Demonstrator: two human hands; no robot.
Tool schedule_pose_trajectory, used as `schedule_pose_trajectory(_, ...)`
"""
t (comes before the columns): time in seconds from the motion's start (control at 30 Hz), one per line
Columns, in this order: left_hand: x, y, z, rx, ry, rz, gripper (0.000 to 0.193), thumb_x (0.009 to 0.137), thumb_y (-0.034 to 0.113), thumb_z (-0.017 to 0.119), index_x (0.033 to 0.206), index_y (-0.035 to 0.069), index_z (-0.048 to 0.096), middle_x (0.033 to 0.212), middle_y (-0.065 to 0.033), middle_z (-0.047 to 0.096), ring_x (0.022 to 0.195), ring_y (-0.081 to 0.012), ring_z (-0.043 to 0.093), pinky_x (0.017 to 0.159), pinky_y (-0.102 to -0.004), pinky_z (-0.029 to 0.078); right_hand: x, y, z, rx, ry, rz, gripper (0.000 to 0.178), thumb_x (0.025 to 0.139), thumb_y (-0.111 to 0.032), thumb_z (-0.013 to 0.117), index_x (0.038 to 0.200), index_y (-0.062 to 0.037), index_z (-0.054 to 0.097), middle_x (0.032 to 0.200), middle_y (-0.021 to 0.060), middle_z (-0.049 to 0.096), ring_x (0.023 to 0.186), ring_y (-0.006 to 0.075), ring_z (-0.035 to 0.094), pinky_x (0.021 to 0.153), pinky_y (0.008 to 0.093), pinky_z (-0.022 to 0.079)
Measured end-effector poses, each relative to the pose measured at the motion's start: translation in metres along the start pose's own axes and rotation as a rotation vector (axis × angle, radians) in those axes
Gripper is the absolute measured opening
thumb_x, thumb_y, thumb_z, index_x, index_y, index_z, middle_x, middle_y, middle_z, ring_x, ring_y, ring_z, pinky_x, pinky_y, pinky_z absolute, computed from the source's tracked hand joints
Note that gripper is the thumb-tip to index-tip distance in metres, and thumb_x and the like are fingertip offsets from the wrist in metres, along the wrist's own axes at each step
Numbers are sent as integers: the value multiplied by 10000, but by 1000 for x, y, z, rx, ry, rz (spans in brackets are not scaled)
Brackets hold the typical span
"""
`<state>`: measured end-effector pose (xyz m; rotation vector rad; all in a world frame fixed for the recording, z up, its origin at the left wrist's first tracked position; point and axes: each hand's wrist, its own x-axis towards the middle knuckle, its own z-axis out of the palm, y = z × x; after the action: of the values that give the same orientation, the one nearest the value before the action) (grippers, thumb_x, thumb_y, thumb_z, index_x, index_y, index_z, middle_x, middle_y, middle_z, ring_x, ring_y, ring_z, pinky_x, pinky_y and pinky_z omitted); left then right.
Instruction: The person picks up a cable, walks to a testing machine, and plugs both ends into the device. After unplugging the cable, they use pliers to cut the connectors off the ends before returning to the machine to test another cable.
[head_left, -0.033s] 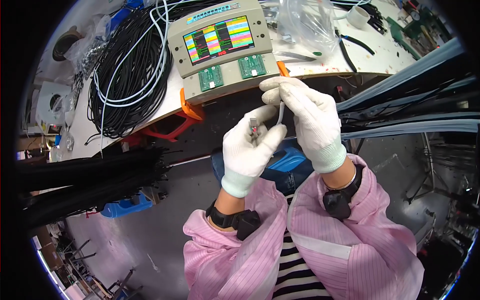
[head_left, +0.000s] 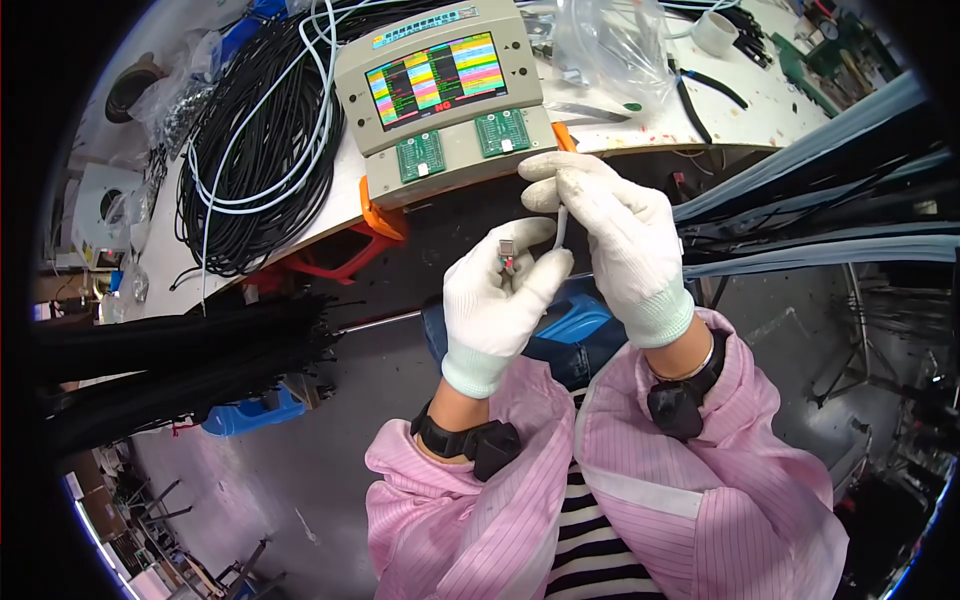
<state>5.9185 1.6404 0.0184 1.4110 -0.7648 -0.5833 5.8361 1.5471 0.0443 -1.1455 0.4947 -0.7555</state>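
Note:
Both my hands wear white knit gloves and are raised in front of the table edge. My left hand (head_left: 495, 300) is closed, with a small metal-ended connector (head_left: 507, 249) and a bit of red wire standing up among its fingers. A short stretch of light grey cable (head_left: 561, 230) runs from its thumb tip up to my right hand (head_left: 622, 230). That hand pinches the cable's upper part between thumb and fingers. The rest of the cable is hidden by the gloves. Beyond my hands stands a beige cable tester (head_left: 440, 150) with a lit colour screen and two green circuit boards.
A large coil of black cable (head_left: 255, 150), with pale blue cable over it, lies left of the tester. Black-handled pliers (head_left: 692, 105) and a clear plastic bag (head_left: 610, 50) are on the right. Cable bundles hang on both sides. A blue stool (head_left: 575, 318) is below my hands.

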Motion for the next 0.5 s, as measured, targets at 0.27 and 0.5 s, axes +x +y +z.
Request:
schedule_pose_trajectory(0.27, -15, 29, 1, -160, -106, -139, 149, 810, 106, 591, 841, -40, 588, 607, -2, 520, 496, -35, 419, 461, -172, 329, -8, -7, -8, 117, -174, 12, 297, 905, -178, 443, 972, 75, 584, 1035, 165, 578, 903, 185, 564, 834, 296, 425)
schedule_pose_trajectory(0.5, -22, 36, -4, -363, -212, -294, 198, 842, 154, 542, 761, -27, 549, 511, 7, 425, 403, -40, 321, 389, -180, 238, -14, -12, -12, 137, -226, -29, 296, 910, -191, 436, 972, 62, 576, 981, 170, 590, 897, 197, 563, 834, 310, 424)
